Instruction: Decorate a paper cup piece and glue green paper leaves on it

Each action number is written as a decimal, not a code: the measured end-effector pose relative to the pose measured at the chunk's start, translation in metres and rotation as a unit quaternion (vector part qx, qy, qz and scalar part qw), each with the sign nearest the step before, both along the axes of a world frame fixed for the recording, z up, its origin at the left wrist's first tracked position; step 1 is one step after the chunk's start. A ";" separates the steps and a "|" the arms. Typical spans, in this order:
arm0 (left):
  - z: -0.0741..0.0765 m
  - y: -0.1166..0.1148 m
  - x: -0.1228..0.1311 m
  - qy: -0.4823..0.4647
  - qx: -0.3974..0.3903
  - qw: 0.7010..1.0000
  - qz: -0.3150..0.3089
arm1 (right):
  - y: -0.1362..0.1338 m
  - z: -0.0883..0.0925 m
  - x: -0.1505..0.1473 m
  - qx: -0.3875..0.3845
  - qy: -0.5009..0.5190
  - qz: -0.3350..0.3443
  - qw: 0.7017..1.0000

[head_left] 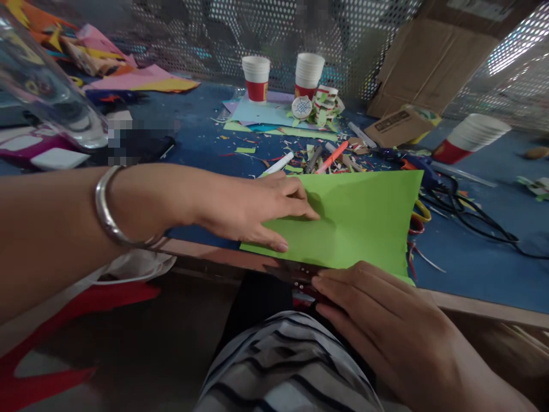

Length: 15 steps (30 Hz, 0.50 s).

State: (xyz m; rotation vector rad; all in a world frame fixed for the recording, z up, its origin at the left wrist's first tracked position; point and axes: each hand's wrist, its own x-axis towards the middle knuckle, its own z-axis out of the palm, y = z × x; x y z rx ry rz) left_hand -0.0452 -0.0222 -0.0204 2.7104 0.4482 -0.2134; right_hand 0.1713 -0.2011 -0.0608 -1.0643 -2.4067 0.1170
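Nearest: a light garment with dark stripes (pixel 291 360) showed at the bottom, just before the table edge.
Right hand: the right hand (pixel 398 320) reached in from the lower right, fingers drawn close together at the near edge of a bright green rectangular paper sheet (pixel 364 217); whether it pinched the paper could not be told.
Left hand: the left hand (pixel 253 206), a silver metal bangle (pixel 107 206) on its wrist, rested palm down over the sheet's left part, thumb and fingers apart.
Green sheet: it lay along the near edge of the blue table (pixel 493 229), partly under the left hand.
Right of sheet: yellow and red handle loops (pixel 425 210) showed just beside it; beyond them was a dark blue tool with an orange part (pixel 433 177), near a black cable (pixel 484 217).
Behind sheet: an orange marker (pixel 337 153) and a white marker (pixel 278 164) lay among paper scraps (pixel 246 150).
Far left: a clear bottle (pixel 55 88) held clear liquid.
Far middle: two stacks of red-and-white paper cups (pixel 256 80) stood near each other.
Back: brown cardboard (pixel 429 63) stood before a perforated panel (pixel 274 28).
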 end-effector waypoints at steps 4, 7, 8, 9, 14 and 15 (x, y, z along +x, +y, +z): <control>0.002 0.004 0.002 0.012 -0.001 1.000 -0.002 | 0.001 0.002 -0.001 0.001 0.002 -0.010 1.000; 0.001 0.004 0.003 0.007 0.007 1.000 -0.004 | 0.001 0.002 -0.002 -0.003 0.009 -0.008 1.000; 0.001 0.004 0.004 0.005 0.007 1.000 -0.005 | 0.001 0.002 -0.003 -0.004 0.010 -0.008 1.000; 0.000 0.004 0.004 0.002 0.007 1.000 -0.005 | 0.002 0.002 -0.004 -0.005 0.011 -0.007 1.000; 0.001 0.005 0.006 0.002 0.018 1.000 -0.005 | 0.005 0.002 -0.008 -0.017 0.013 0.001 1.000; 0.001 0.005 0.006 0.002 0.020 1.000 -0.006 | 0.005 0.002 -0.009 -0.020 0.015 0.003 1.000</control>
